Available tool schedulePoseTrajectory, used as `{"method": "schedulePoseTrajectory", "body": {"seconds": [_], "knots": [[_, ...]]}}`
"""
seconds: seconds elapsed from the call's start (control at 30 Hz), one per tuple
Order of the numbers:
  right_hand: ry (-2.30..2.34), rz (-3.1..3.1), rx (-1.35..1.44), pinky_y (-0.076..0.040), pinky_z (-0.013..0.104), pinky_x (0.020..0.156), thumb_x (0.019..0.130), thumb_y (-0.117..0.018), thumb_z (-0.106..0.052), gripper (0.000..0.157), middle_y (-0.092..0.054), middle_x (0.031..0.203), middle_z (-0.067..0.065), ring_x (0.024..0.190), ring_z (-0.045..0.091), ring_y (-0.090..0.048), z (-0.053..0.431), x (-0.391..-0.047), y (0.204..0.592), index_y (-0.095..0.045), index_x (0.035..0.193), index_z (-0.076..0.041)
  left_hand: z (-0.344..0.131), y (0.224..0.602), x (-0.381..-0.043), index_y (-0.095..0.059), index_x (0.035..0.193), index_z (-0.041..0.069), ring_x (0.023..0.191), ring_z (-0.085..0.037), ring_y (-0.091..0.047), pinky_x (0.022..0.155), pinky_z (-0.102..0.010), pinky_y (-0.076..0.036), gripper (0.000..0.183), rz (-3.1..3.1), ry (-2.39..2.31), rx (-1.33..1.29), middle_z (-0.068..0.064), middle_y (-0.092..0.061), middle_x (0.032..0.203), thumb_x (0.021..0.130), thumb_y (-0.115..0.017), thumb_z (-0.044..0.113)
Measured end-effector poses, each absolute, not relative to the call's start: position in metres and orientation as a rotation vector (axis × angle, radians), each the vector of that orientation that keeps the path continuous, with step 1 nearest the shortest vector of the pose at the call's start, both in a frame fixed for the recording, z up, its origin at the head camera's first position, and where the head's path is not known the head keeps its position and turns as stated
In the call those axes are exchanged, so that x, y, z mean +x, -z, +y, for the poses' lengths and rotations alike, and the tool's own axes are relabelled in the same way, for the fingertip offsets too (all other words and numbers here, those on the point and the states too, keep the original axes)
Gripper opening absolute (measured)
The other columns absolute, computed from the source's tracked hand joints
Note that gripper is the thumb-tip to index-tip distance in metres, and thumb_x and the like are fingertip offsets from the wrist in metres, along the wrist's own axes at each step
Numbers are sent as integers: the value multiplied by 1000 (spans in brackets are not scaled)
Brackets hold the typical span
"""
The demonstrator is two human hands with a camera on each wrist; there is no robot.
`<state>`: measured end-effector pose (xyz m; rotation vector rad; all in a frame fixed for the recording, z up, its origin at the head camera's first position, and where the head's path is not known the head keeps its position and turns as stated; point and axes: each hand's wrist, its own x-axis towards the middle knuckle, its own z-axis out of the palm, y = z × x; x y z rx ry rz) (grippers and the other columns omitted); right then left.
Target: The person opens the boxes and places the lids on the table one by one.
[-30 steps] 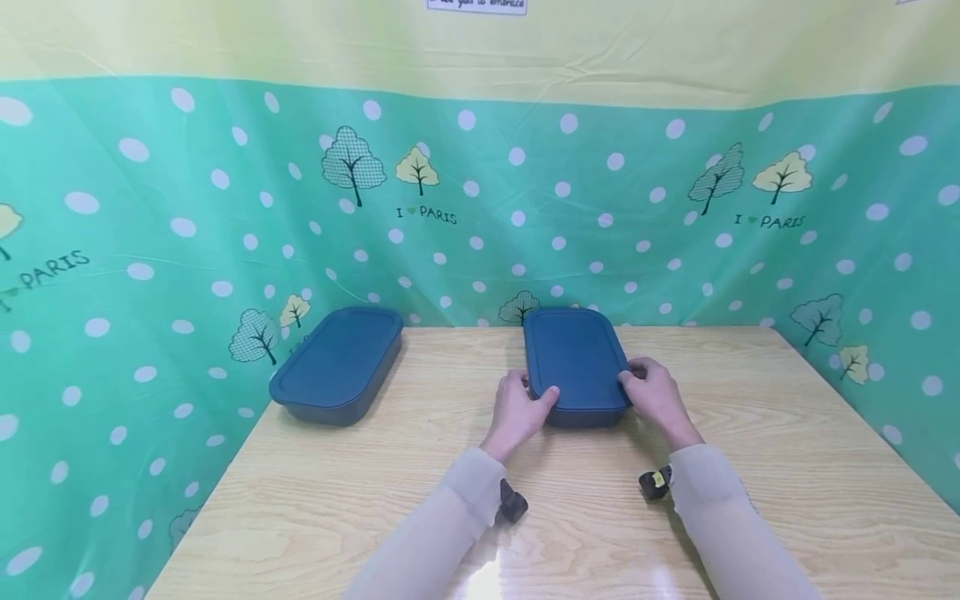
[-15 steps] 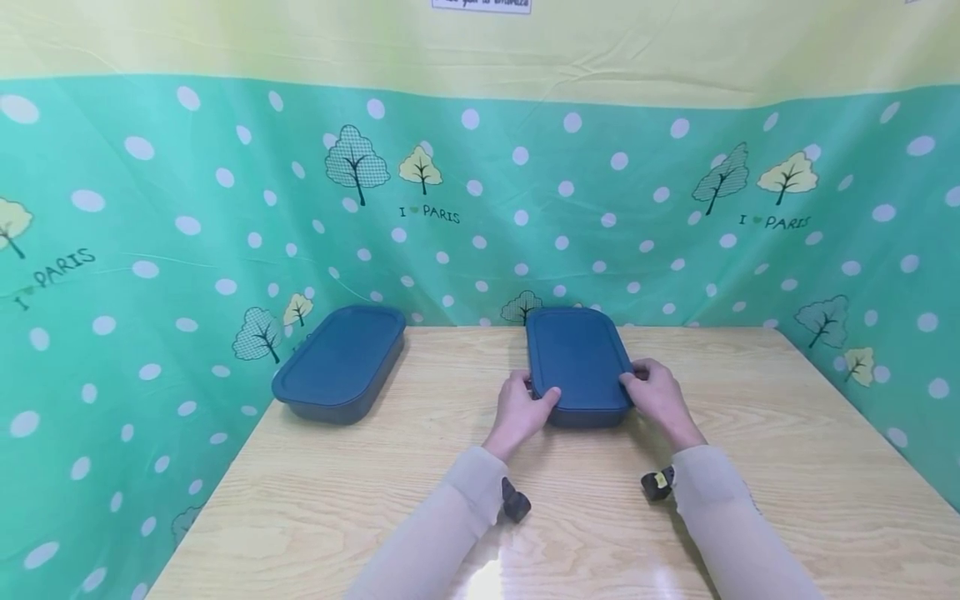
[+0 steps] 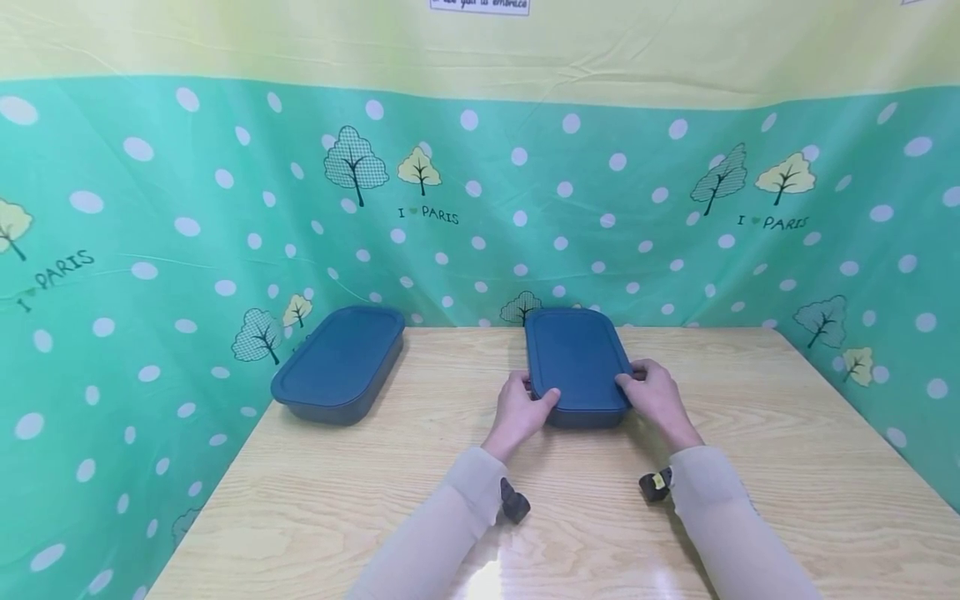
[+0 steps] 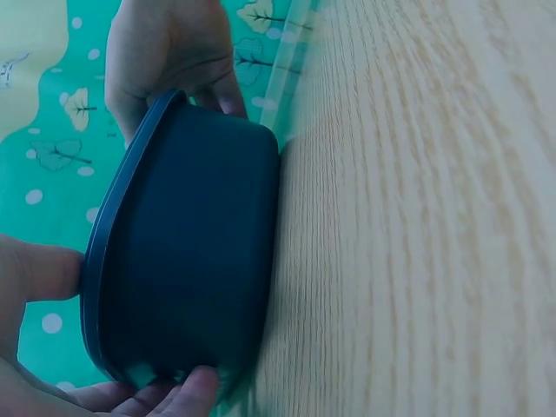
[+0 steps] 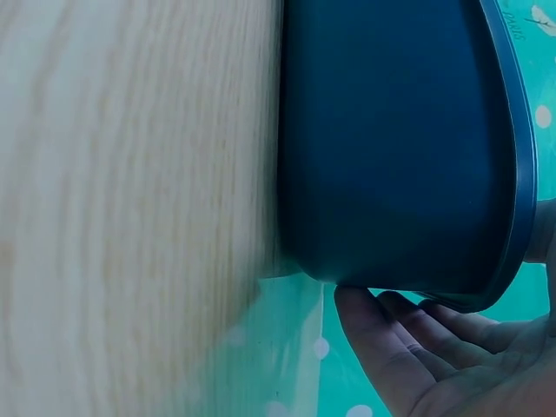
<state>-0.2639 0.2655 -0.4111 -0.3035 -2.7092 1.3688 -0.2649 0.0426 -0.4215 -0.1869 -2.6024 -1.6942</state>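
Observation:
A dark blue lidded food container [image 3: 577, 358] rests on the table towards the back, its short side facing me. At its near left corner my left hand [image 3: 520, 414] grips it, thumb on the lid and fingers against the side wall. My right hand [image 3: 656, 400] holds the right side, its thumb on the lid's edge. In the left wrist view the lid lies along the whole near rim, and fingertips [image 4: 201, 382] press the wall below it. The right wrist view shows the right hand's fingers [image 5: 373, 339] along the container's side.
A second dark blue lidded container [image 3: 341, 362] stands at the table's back left, against the curtain. The wooden table [image 3: 420, 450] ends at a green dotted curtain [image 3: 450, 250] at the back and sides. Each wrist carries a small black camera [image 3: 514, 503].

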Motion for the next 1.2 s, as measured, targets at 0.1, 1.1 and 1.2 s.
{"method": "schedulePoseTrajectory", "body": {"seconds": [0.1,1.1,1.2], "knots": [[-1365,-2709,-305,-43,49,95,96,-48,-25,55,-48,128,28,115,40,-49,265,-264,411,-37,137,10,43,422,-266,-51,121,2,101,-24,-57,86,-36,-48,47,-2605,1698,-179,-11,-58,109,87,-69,29],[-1351,-2707,-349,-44,49,93,93,-56,-32,63,-50,124,28,112,39,-51,263,-262,410,-37,136,9,43,424,-265,-48,126,2,104,-26,-57,88,-39,-48,56,-2612,1707,-161,-13,-58,112,84,-71,31],[-1341,-2711,-341,-44,49,93,92,-57,-33,64,-50,124,28,112,39,-51,263,-262,411,-38,136,10,43,425,-267,-47,127,2,104,-26,-57,88,-38,-48,57,-2620,1714,-162,-12,-58,114,85,-71,32]]}}
